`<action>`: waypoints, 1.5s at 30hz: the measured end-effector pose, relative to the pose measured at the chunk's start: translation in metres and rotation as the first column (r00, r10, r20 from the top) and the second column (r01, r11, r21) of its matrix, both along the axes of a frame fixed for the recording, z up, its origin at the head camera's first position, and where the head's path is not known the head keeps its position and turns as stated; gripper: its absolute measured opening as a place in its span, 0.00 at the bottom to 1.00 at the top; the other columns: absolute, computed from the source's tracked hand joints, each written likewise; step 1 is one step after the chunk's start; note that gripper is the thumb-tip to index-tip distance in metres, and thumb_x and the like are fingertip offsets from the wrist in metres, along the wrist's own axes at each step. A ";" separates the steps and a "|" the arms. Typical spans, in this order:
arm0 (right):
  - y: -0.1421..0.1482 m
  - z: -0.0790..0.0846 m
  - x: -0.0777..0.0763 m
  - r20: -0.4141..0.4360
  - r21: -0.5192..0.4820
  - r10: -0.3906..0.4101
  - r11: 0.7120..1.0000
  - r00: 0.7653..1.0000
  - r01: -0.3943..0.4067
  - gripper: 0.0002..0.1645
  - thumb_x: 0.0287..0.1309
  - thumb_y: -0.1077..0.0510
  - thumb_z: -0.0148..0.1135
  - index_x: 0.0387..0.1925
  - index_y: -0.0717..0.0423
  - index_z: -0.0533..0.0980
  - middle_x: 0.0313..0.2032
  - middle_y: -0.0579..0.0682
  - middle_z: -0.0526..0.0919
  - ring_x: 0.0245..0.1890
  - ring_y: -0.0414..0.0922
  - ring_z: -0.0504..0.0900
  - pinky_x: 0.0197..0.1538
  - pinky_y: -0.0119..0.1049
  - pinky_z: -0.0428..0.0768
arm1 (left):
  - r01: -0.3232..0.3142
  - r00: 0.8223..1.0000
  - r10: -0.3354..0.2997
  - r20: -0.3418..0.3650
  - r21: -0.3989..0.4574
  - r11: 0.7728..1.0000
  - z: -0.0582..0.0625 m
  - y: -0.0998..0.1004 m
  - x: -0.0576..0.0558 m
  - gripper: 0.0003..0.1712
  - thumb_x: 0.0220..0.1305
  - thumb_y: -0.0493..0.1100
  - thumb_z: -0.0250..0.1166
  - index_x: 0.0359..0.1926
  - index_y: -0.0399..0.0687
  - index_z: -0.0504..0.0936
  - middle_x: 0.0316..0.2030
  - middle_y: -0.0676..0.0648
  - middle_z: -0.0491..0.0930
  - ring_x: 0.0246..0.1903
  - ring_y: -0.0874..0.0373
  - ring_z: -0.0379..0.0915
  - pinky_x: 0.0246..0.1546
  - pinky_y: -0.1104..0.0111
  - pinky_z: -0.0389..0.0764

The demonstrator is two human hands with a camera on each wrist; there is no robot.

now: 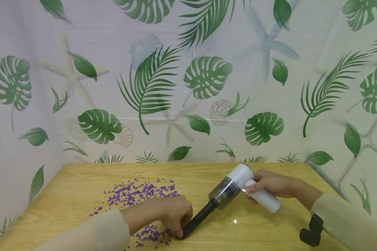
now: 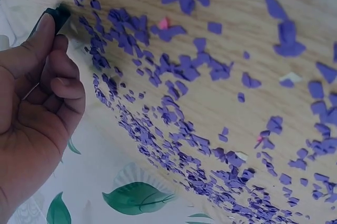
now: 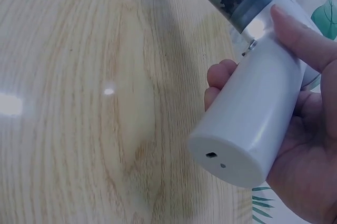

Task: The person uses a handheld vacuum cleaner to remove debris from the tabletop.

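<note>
While a leaf-print cloth [image 1: 207, 146] hung beyond the table [image 1: 81, 174], purple scraps [image 1: 130, 199] lay scattered over its left side, the left forearm [image 1: 146, 212] crossing over them. Right of them, the vacuum [image 1: 224, 192] slanted from far right to near middle; the right hand [image 1: 274, 183] was wrapped round its handle [image 1: 267, 201], and the left hand [image 1: 177, 212] pinched its nozzle [image 1: 199, 219] tip.

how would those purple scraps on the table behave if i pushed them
The purple scraps look small and thin, so they are probably light and would scatter easily. Their mostly flat, angular shapes suggest sliding rather than rolling. Glare on the wood-grain tabletop hints at a smooth surface, so there may be little drag.
</note>
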State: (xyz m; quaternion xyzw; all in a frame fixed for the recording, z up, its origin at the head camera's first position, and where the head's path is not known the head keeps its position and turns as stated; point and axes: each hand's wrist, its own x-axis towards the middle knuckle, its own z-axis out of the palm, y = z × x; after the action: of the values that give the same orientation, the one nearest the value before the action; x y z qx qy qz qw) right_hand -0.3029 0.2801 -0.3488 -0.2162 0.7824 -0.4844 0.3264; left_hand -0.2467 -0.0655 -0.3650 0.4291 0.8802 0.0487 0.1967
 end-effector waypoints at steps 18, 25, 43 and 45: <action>0.030 0.014 -0.013 -0.029 0.029 -0.139 0.990 0.990 0.139 0.25 0.68 0.57 0.59 0.55 0.74 0.67 0.36 0.56 0.83 0.35 0.50 0.83 0.44 0.45 0.82 | -0.069 0.970 0.080 -0.228 0.054 0.996 -0.009 0.026 -0.021 0.09 0.52 0.40 0.78 0.24 0.50 0.85 0.21 0.57 0.79 0.20 0.69 0.71 0.22 0.80 0.73; 0.038 0.016 -0.019 -0.065 0.045 -0.166 0.985 0.984 0.169 0.26 0.68 0.55 0.59 0.54 0.74 0.67 0.36 0.58 0.83 0.36 0.50 0.83 0.44 0.45 0.82 | -0.094 0.938 0.107 -0.331 0.057 0.994 -0.011 0.033 -0.036 0.04 0.54 0.38 0.76 0.31 0.48 0.88 0.27 0.54 0.85 0.26 0.66 0.79 0.26 0.80 0.77; 0.028 0.022 -0.035 -0.082 0.046 -0.240 0.969 0.967 0.244 0.23 0.67 0.54 0.61 0.50 0.71 0.69 0.34 0.58 0.83 0.33 0.49 0.83 0.41 0.45 0.84 | -0.157 0.936 0.165 -0.312 0.053 0.986 -0.004 0.033 -0.071 0.06 0.53 0.38 0.78 0.32 0.47 0.89 0.29 0.53 0.85 0.29 0.65 0.78 0.31 0.77 0.79; 0.025 0.023 -0.036 -0.086 0.043 -0.246 0.967 0.966 0.250 0.24 0.68 0.53 0.61 0.51 0.70 0.68 0.34 0.57 0.82 0.33 0.49 0.82 0.41 0.45 0.84 | -0.165 0.936 0.177 -0.304 0.066 0.984 -0.004 0.030 -0.075 0.05 0.55 0.37 0.76 0.33 0.46 0.89 0.31 0.53 0.86 0.31 0.64 0.79 0.33 0.76 0.80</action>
State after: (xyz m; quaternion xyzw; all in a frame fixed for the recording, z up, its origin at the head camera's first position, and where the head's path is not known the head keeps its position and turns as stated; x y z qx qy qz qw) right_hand -0.3385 0.3048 -0.3262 -0.1270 0.8285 -0.4911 0.2374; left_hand -0.3212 -0.0353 -0.3685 0.3570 0.9330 0.0154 0.0429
